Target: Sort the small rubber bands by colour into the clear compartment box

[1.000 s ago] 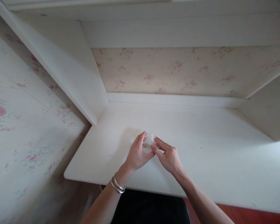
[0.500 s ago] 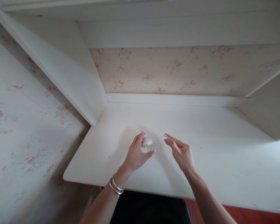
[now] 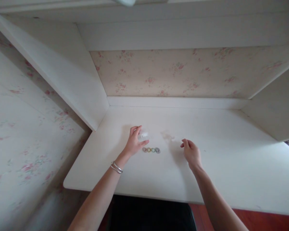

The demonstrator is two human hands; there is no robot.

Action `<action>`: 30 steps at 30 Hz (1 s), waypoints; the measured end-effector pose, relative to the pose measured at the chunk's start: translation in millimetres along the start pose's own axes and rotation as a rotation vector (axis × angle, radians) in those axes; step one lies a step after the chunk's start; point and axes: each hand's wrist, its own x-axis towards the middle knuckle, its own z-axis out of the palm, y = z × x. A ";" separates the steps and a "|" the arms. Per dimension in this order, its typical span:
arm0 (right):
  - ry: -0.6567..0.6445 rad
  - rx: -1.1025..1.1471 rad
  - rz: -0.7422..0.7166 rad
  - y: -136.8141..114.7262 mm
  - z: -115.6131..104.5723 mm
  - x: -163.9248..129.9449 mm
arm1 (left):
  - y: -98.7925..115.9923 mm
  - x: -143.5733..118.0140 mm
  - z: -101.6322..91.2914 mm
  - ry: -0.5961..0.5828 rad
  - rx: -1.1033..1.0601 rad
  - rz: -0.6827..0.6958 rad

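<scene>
A clear box (image 3: pixel 143 135) is grasped by the left hand (image 3: pixel 134 143); a lid (image 3: pixel 176 140) is pinched by the right hand (image 3: pixel 191 153). Four rings (image 3: pixel 151 149) lie between, on the desk (image 3: pixel 221 166).

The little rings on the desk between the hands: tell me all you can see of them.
Four small rings lie flat in a short, close row on the white desk. They look like coloured rings, pinkish, yellow, green and grey; the material is too small to tell. The left hand, holding a clear container, is just beside them, not touching. The right hand is apart.
</scene>
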 end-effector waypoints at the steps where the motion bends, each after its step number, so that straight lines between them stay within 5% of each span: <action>1: 0.010 -0.061 -0.001 4.0 -0.3 3.2 | -5.3 2.7 0.4 -0.010 0.042 0.001; 19: 0.055 -0.380 -0.103 24.9 4.1 11.6 | -51.0 3.7 16.6 -0.217 0.333 0.033; 24: 0.059 -0.225 -0.096 -7.3 1.6 -5.6 | -49.2 1.3 17.3 -0.231 0.417 0.079; 27: -0.171 0.119 -0.125 -68.3 -12.0 -48.1 | -47.4 1.0 16.6 -0.223 0.425 0.090; 30: -0.816 0.527 -0.188 -138.4 -33.7 -104.6 | -47.5 1.8 17.1 -0.218 0.434 0.089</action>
